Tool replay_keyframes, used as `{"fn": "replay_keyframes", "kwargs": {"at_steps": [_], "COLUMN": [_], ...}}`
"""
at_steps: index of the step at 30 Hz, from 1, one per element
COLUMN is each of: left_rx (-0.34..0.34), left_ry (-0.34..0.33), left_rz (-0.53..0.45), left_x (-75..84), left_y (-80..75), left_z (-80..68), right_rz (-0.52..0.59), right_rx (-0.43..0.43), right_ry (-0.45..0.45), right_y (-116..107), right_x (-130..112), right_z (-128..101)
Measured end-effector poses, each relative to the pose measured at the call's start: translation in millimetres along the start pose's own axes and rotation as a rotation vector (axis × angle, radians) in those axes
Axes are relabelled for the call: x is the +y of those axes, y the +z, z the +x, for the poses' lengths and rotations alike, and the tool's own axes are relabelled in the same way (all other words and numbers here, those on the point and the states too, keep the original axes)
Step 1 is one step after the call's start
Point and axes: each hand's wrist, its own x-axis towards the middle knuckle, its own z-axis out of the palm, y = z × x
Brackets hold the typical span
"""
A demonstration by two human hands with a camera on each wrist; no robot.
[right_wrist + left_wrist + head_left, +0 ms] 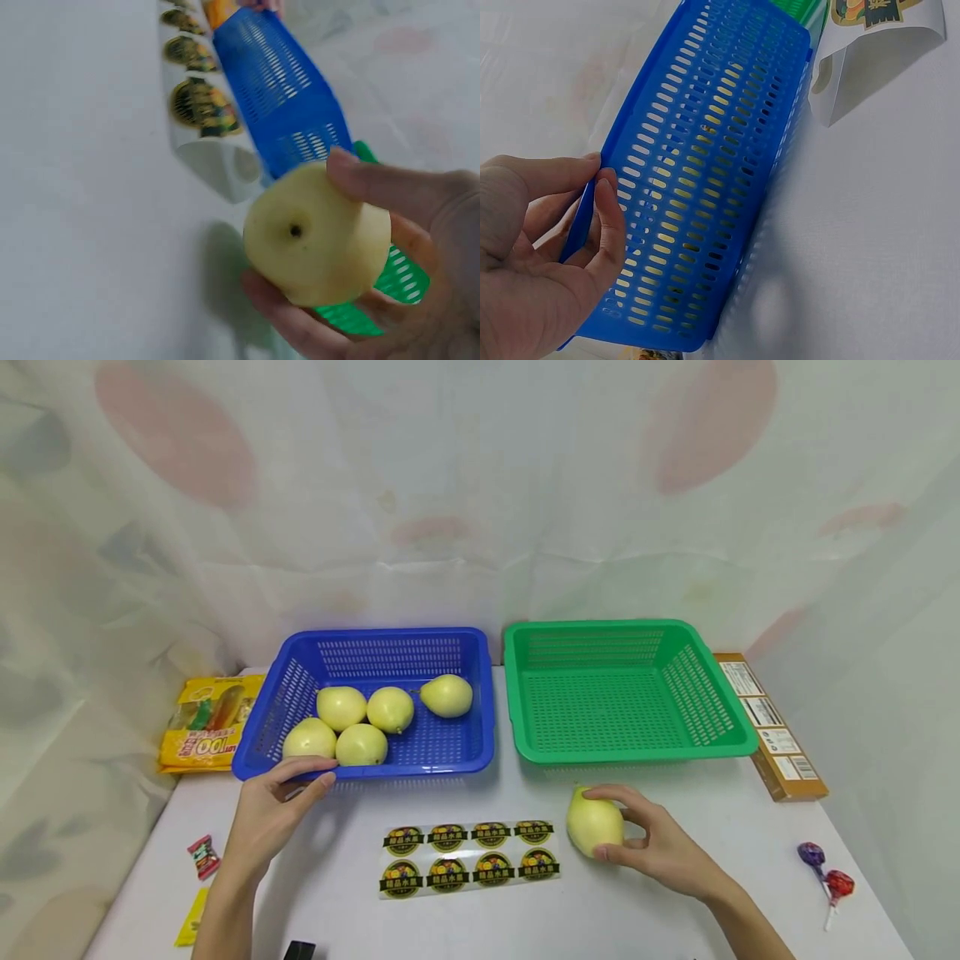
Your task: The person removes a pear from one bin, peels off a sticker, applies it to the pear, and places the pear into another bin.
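Note:
My left hand [281, 810] pinches the front rim of the blue basket [486, 710], thumb on one side and fingers on the other in the left wrist view. Several pale yellow-green pears [390, 709] lie inside it, most of them grouped at the left. In my right hand [660, 843] is another pear [594, 823], gripped between thumb and fingers in front of the green basket [633, 756]. The right wrist view shows this pear's dark blossom end facing the camera. Between the hands lies a sheet of round fruit stickers [470, 858], its near end curling up.
A yellow snack bag [206, 735] leans by the blue basket's left side. Small wrapped candies [203, 857] lie at the left edge. Along the green basket's right side is a long brown box [780, 752]; two lollipops [838, 884] lie near the right edge. A patterned curtain [480, 485] hangs behind.

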Motion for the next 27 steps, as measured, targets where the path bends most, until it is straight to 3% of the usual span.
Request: {"fn": "replay_keyframes", "kwargs": {"at_steps": [4, 10, 16, 21, 27], "left_rx": [-0.002, -0.020, -0.099, -0.265, -0.560], "left_ry": [0.003, 0.002, 0.032, 0.112, 0.182], "left_rz": [-0.009, -0.015, -0.047, -0.080, -0.116], "left_x": [-0.6, 0.4, 8.2, 16.5, 29.0], "left_y": [-0.3, -2.1, -4.3, 14.2, 69.4], "left_z": [-0.7, -2.3, -5.2, -7.5, -13.6], "right_rz": [-0.034, -0.111, -0.245, -0.286, -0.296], "right_rx": [0.065, 0.089, 0.141, 0.179, 0.191], "right_ry": [0.020, -0.027, -0.039, -0.032, -0.015], "right_y": [3.4, 6.5, 9.5, 13.4, 19.0], "right_x": [10.7, 12.9, 5.9, 0.9, 1.0], "right_z": [-2.7, -7.0, -9.8, -11.9, -13.3]}}
